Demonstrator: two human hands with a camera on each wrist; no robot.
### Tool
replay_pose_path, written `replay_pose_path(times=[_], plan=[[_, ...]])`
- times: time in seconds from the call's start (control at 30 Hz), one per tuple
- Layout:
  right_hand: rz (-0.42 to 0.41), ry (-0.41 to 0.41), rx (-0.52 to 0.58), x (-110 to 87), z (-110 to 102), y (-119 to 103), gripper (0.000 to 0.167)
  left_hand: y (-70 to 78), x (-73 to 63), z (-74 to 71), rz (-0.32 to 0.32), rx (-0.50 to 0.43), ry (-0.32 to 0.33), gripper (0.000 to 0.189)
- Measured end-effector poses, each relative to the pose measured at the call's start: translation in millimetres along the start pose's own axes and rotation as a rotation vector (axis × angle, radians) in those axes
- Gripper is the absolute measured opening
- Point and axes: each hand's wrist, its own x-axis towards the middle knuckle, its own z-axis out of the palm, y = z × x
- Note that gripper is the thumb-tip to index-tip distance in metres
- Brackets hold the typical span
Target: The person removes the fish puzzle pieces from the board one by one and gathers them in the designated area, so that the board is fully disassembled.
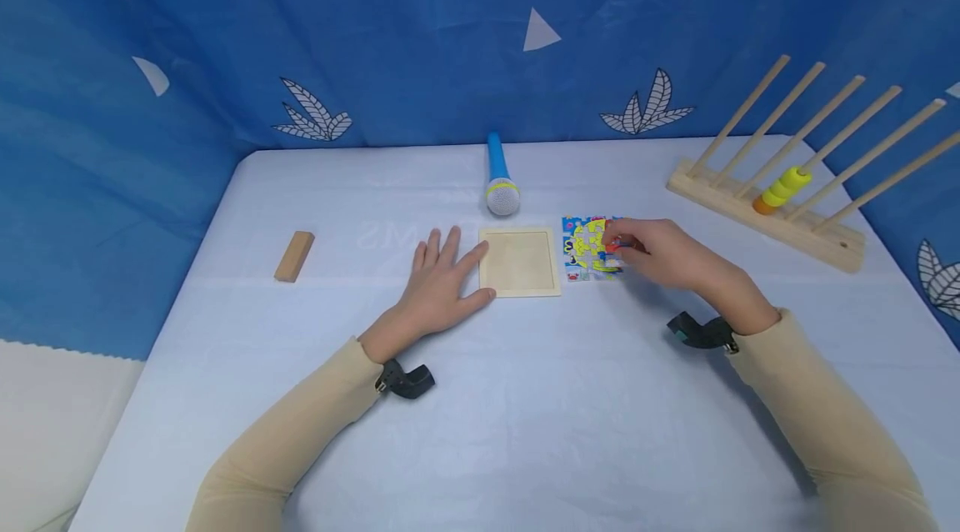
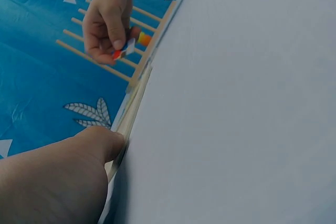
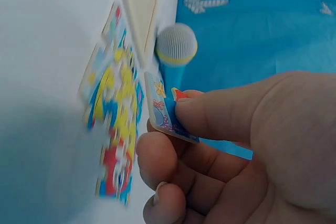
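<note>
My right hand (image 1: 663,253) pinches a corner jigsaw piece (image 3: 159,106) between thumb and fingers, just above the table. The piece has a blue printed face with a starfish, and a bit of red shows beside the thumb. Under and beside this hand lies a partly joined jigsaw puzzle (image 1: 576,250) in yellow, blue and red; the hand hides its right part. To its left is a bare square wooden puzzle tray (image 1: 520,293) with a raised rim. My left hand (image 1: 435,290) rests with spread fingers, its thumb and index finger touching the tray's left side.
A blue toy microphone (image 1: 497,161) lies behind the tray. At the far left is a small wooden block (image 1: 294,257). A wooden peg rack (image 1: 765,215) with several upright rods and yellow and orange beads stands at the back right, near the blue curtain (image 1: 450,40).
</note>
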Motion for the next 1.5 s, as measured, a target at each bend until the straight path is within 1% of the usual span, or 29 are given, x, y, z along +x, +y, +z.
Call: replay_pose_path(times=[0.1,0.23,0.4,0.63,0.83,1.1,1.5], plan=[[0.024,-0.001,-0.004,-6.5,-3,10,0.019,-0.8,0.7,1.0,0.002,0.006,0.001,0.075],[0.055,-0.03,0.003,-12.6,-2,20,0.021,-0.9,0.8,1.9,0.005,0.01,0.003,0.075],[0.075,-0.066,0.033,-14.5,1,27,0.023,0.0,0.9,1.3,-0.001,0.01,-0.001,0.075],[0.086,-0.077,0.061,-9.9,6,28,0.022,0.4,0.8,-0.2,-0.005,0.006,-0.006,0.076],[0.106,-0.065,0.046,-7.7,9,30,0.023,0.0,0.2,-0.8,0.001,0.002,-0.005,0.076],[0.141,-0.052,0.018,-7.3,9,29,0.029,-0.6,0.1,0.2,0.001,0.005,0.0,0.076],[0.162,-0.048,0.008,-6.8,11,29,0.028,-0.7,-0.2,0.9,-0.007,0.006,-0.006,0.076]])
